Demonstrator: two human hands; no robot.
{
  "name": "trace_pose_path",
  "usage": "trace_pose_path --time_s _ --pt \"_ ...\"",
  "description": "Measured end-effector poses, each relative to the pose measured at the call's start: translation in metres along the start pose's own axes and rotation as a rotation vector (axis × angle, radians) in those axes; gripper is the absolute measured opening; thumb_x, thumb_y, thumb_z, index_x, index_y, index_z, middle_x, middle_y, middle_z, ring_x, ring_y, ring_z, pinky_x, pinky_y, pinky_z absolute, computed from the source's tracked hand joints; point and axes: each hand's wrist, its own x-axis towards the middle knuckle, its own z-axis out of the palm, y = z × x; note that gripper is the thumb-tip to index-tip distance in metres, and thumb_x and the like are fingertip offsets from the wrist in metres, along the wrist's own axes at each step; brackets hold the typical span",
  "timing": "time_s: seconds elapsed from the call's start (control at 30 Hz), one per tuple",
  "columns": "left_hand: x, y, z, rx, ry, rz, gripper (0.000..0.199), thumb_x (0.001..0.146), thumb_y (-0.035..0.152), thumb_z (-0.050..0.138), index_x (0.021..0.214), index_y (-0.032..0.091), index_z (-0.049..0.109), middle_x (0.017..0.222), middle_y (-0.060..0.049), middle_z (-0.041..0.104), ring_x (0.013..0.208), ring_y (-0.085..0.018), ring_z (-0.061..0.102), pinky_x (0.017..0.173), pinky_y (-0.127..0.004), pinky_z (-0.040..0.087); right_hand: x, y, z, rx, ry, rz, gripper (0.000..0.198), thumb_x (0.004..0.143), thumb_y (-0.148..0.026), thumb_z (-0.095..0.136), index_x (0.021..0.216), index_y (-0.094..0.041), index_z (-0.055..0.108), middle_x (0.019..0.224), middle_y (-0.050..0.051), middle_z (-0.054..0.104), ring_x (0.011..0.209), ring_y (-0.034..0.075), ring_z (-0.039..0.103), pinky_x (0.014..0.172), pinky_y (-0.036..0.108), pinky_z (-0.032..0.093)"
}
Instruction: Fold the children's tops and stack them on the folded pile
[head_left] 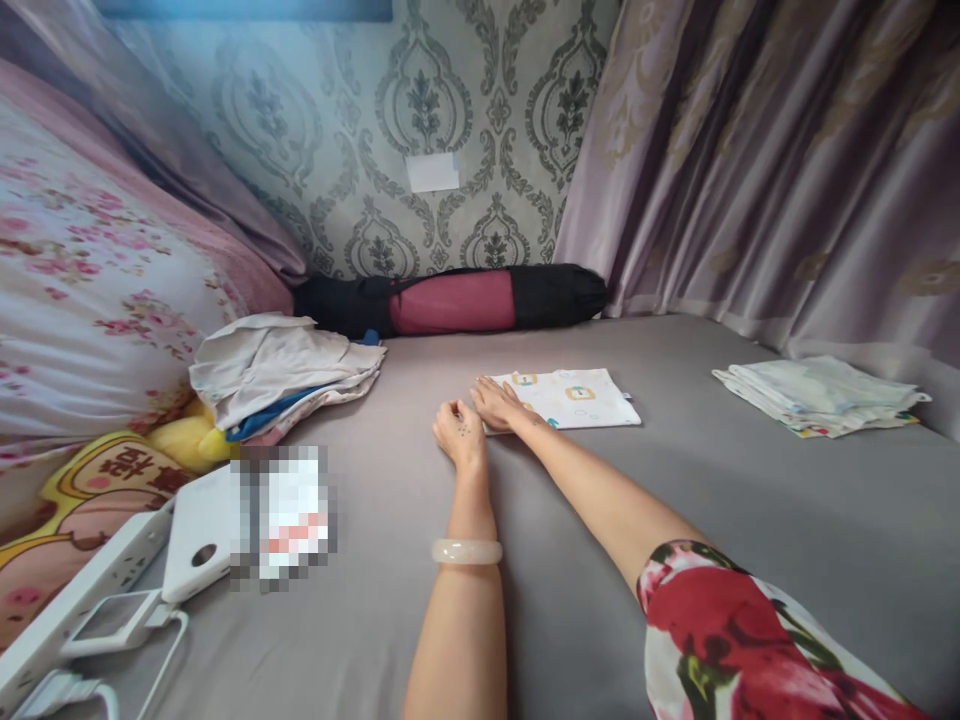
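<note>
A folded white cloth (581, 400) with small yellow and teal prints lies flat on the grey sheet. Across its left end rests my right hand (495, 402), palm down with fingers stretched out. Just left of the cloth is my left hand (459, 432), its fingers curled in. Whether those fingers hold anything is hidden. A pale bangle (466, 552) sits on my left forearm.
At the right lies a stack of folded cloths (821, 390). A loose pile of cloths (289, 370) is at the left, near a power strip (97, 590) and white device (206, 530). A black and maroon roll (454, 302) lies along the patterned wall.
</note>
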Motion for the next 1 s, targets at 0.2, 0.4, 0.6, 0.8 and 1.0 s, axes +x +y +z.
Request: trace_pose_path --time_s 0.2,0.4,0.6,0.8,1.0 --pt "-0.005 0.009 0.001 -0.054 -0.074 -0.012 0.029 0.089 0.021 0.044 0.105 0.024 0.067 0.100 -0.007 0.072 0.098 -0.022 0.064 0.087 -0.035 0.048 -0.011 0.035 -0.011 -0.102 0.119 0.022 0.057 0.100 -0.036 0.021 0.150 -0.012 0.035 0.160 0.010 0.026 0.148 0.022 0.016 0.119 0.047 0.004" --pt "-0.015 0.018 0.004 0.062 -0.218 0.147 0.030 0.090 0.017 0.044 0.111 0.022 0.065 0.104 -0.005 0.074 0.106 -0.024 0.060 0.095 -0.040 0.043 -0.019 0.048 0.002 -0.095 0.080 0.001 0.058 0.099 -0.037 0.021 0.151 -0.012 0.033 0.160 0.011 0.026 0.148 0.025 0.016 0.119 0.048 0.006" --pt "-0.021 0.022 0.004 0.231 -0.275 0.251 0.031 0.091 0.014 0.043 0.114 0.024 0.062 0.108 -0.004 0.073 0.110 -0.024 0.057 0.094 -0.041 0.040 -0.018 0.047 0.001 -0.063 0.082 -0.003 0.059 0.099 -0.038 0.021 0.151 -0.013 0.033 0.160 0.011 0.026 0.148 0.025 0.015 0.118 0.049 0.005" --pt "-0.027 0.025 0.001 0.390 -0.264 0.367 0.031 0.093 0.017 0.039 0.117 0.023 0.059 0.114 -0.008 0.071 0.117 -0.024 0.054 0.096 -0.041 0.037 -0.024 0.060 -0.016 0.056 -0.018 -0.042 0.060 0.100 -0.038 0.015 0.152 -0.013 0.030 0.161 0.010 0.022 0.149 0.022 0.013 0.119 0.046 0.006" --pt "-0.040 0.029 0.000 0.452 -0.306 0.536 0.031 0.097 0.025 0.037 0.121 0.024 0.057 0.126 -0.010 0.065 0.134 -0.023 0.045 0.110 -0.046 0.026 -0.048 0.088 -0.035 -0.045 0.049 0.000 0.058 0.100 -0.036 0.019 0.152 -0.013 0.030 0.161 0.011 0.021 0.149 0.024 0.012 0.119 0.050 0.005"
